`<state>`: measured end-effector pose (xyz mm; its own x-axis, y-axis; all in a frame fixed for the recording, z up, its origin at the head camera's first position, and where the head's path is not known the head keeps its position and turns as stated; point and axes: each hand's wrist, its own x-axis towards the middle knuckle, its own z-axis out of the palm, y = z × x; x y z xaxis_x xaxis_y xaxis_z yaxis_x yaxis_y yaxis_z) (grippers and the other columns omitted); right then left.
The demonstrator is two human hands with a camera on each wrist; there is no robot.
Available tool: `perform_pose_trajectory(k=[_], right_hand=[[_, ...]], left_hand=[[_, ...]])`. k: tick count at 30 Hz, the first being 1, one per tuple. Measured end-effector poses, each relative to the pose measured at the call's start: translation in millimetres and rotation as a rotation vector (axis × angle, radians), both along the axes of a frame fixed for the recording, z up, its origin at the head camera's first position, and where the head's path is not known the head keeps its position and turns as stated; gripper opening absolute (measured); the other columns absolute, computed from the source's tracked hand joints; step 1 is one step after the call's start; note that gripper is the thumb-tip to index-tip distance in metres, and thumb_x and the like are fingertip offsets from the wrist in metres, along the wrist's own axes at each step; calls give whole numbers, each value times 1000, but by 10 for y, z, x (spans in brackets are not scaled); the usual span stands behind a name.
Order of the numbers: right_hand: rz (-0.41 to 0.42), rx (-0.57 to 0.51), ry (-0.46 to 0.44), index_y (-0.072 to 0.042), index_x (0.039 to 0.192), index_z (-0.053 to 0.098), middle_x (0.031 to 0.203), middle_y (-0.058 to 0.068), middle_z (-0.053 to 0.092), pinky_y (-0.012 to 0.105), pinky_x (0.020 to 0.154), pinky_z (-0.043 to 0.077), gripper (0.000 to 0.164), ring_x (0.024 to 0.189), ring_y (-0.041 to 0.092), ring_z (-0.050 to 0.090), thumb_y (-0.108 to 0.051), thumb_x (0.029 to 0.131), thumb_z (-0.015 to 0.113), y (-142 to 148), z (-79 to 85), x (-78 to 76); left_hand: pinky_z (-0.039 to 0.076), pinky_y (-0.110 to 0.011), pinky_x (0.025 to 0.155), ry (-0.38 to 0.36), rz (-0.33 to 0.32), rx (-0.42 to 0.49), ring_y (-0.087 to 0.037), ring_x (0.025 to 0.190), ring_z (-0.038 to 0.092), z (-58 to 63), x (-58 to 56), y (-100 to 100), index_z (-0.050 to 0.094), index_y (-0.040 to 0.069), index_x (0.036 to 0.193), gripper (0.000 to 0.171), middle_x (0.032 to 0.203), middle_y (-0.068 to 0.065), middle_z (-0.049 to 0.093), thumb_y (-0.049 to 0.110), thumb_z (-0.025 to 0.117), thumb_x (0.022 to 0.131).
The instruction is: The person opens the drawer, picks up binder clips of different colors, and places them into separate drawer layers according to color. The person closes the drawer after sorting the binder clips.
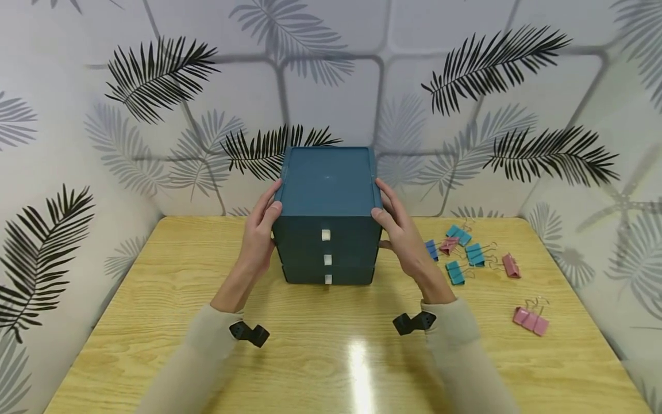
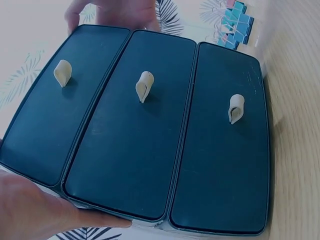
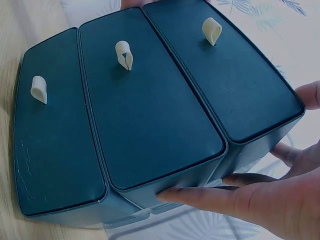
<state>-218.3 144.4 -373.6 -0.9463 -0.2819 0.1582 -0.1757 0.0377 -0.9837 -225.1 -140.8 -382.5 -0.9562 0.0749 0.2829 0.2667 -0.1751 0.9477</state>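
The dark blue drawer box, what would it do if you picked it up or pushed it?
The drawer box would probably stay stiff, since its top and sides look flat and straight-edged. Its drawers might slide out if it tips forward, as no latches show on their fronts. Pushed, it would likely slide, not roll: it is boxy.

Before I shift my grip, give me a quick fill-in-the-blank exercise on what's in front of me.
1. The dark blue drawer unit has ____ drawers showing at its front.
2. In the head view, the pull tabs on those drawers look ____ in colour.
3. The left hand and the right hand both touch the unit; the ____ one is nearer the binder clips.
4. The clip closest to the table's front edge is ____.

Missing words: three; white; right; pink.
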Motion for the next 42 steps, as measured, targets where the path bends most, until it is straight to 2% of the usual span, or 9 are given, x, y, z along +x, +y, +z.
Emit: perform_pose_trajectory(k=[9, 19, 24, 29, 37, 42], right_hand=[[-11, 21, 7, -41, 164, 20, 170, 9, 12, 76, 104, 34, 59, 154, 34, 20, -38, 110, 44, 120, -26, -21], [-8, 16, -1, -42, 164, 20, 170, 8, 10, 77, 106, 31, 59, 155, 35, 16, -37, 110, 43, 188, -38, -66], [-8, 25, -2, -43, 164, 18, 171, 6, 5, 78, 106, 29, 59, 156, 36, 11, -38, 110, 42, 248, -47, -74], [-11, 21, -6, -43, 164, 18, 172, 4, 2, 78, 107, 26, 59, 156, 35, 8, -38, 110, 41, 287, -34, -57], [18, 6, -11, -40, 165, 17, 172, 1, 2, 79, 108, 24, 61, 157, 29, 5, -38, 109, 43, 249, -6, -81], [20, 3, -7, -40, 165, 17, 172, 2, 2, 79, 107, 24, 61, 157, 30, 7, -37, 110, 43, 256, -17, -94]], left_hand=[[22, -50, 122, 60, 21, -46, -15, 151, 27, -42, -34, 122, 37, 18, 161, 54, 166, 4, 29, 27, 47, 109], [18, -49, 123, 92, 26, -68, -17, 153, 23, -61, -73, 179, 36, 16, 162, 53, 167, 0, 28, 25, 45, 110], [20, -48, 123, 94, 23, -76, -17, 153, 24, -55, -74, 224, 36, 15, 162, 53, 166, 1, 29, 25, 46, 110], [22, -47, 123, 78, 8, -78, -13, 152, 25, -64, -69, 262, 36, 20, 162, 54, 166, 4, 29, 28, 47, 110], [26, -48, 121, 78, 3, -99, -12, 150, 29, -82, -94, 187, 37, 26, 161, 53, 165, 7, 31, 33, 46, 110], [29, -52, 119, 60, -6, -113, -13, 150, 29, -70, -90, 173, 37, 28, 161, 53, 165, 7, 31, 35, 46, 109]])
